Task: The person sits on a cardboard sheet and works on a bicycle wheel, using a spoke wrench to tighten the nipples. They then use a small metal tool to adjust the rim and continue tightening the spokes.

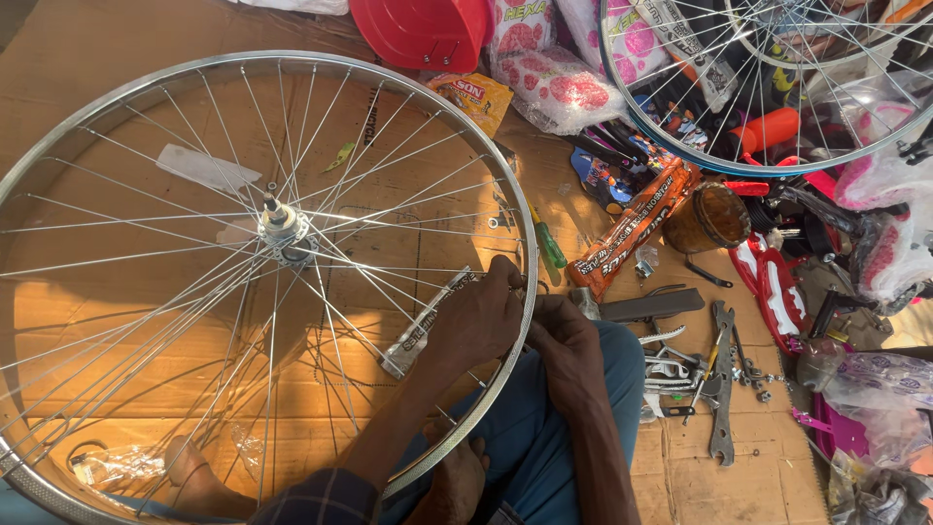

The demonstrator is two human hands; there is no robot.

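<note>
— Where's the wheel [146,282]?
— Flat on cardboard [87,58], over his lap. Left hand [476,321] curled on the rim inside; right hand [569,350] closed at it outside.
— Containers?
— Brown jar [708,219]; contents unclear.

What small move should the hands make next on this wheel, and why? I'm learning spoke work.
Probably seat the spoke end at the rim: the left hand reaches through the spokes to it while the right hand pinches at the rim's outer edge.
</note>
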